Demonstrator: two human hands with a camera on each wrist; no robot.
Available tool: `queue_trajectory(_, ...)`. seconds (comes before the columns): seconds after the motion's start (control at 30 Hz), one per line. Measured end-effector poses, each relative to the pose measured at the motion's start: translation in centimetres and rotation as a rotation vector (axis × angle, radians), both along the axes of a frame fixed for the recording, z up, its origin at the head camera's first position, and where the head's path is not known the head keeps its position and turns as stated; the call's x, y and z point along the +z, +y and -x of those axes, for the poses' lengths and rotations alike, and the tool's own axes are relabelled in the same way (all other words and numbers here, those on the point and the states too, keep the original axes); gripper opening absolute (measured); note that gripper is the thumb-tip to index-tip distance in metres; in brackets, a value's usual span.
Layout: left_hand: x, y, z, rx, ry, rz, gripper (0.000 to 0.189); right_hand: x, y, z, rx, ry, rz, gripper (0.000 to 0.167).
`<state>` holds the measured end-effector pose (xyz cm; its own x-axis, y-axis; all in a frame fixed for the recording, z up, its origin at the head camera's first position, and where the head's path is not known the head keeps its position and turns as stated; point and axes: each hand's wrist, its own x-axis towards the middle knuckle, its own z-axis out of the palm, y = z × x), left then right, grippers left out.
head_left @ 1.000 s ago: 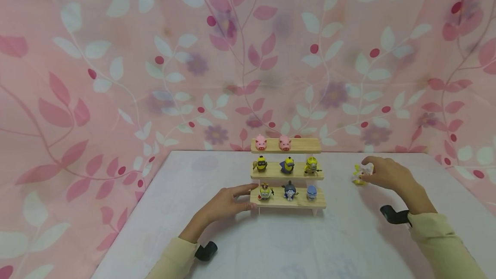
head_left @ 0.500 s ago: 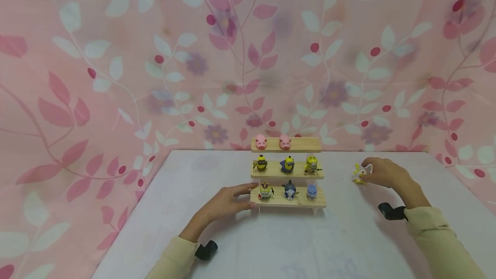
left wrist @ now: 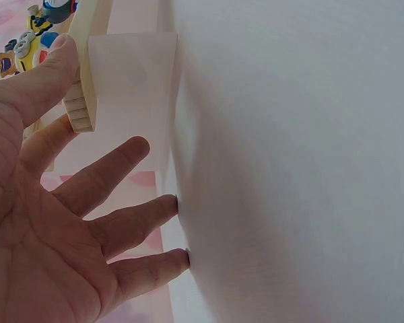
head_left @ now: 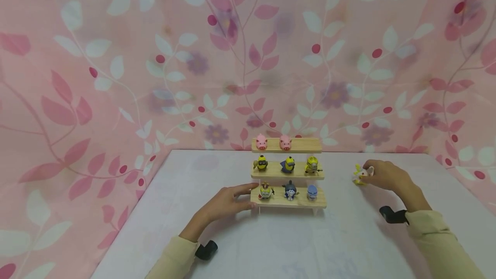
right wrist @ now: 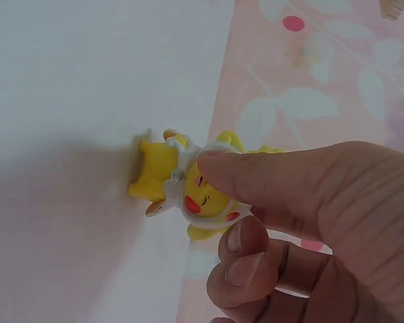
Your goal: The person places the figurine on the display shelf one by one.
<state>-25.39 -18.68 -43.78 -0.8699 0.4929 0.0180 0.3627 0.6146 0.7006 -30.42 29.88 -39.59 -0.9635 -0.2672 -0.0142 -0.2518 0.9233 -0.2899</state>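
A three-tier wooden display stand (head_left: 307,145) holds several small figurines. My left hand (head_left: 226,203) grips the left end of its lowest board (left wrist: 83,101) between thumb and index finger; the other fingers are spread, near the tabletop. To the right of the stand, my right hand (head_left: 389,178) pinches a yellow and white figurine (right wrist: 160,168) by its head. The figurine has a white hood and a red mouth. It is upright at the tabletop, its feet on or very close to it. Part of its head is hidden behind my thumb.
Two pink pig figurines (head_left: 285,143) stand on the top tier, at the left and middle. Yellow goggled figurines (head_left: 288,165) fill the middle tier. The bottom tier bears a crowned figurine (head_left: 265,192), a dark-hatted one (head_left: 289,191) and a blue-capped one (head_left: 312,192). A floral curtain (head_left: 217,76) hangs behind.
Both hands keep nearly the same place. My right hand shifts very slightly around the yellow and white figurine, which stays at its spot. The stand has not moved.
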Motion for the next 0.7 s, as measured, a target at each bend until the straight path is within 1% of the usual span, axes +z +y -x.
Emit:
queue_trajectory(0.33, 0.1, 0.1, 0.0, -0.001, 0.001, 0.005, 0.061, 0.0, 0.1, -0.6, 0.009, -0.009, 0.027, 0.04)
queue_trajectory(0.5, 0.1, 0.1, 0.0, -0.002, 0.003, 0.008, 0.061, 0.2, 0.1, -0.9, 0.008, -0.012, 0.026, 0.04)
queue_trajectory(0.7, 0.0, 0.0, 0.0, 0.0, 0.008, 0.009, 0.061, 0.9, -0.2, -1.6, 0.008, 0.028, 0.022, 0.041)
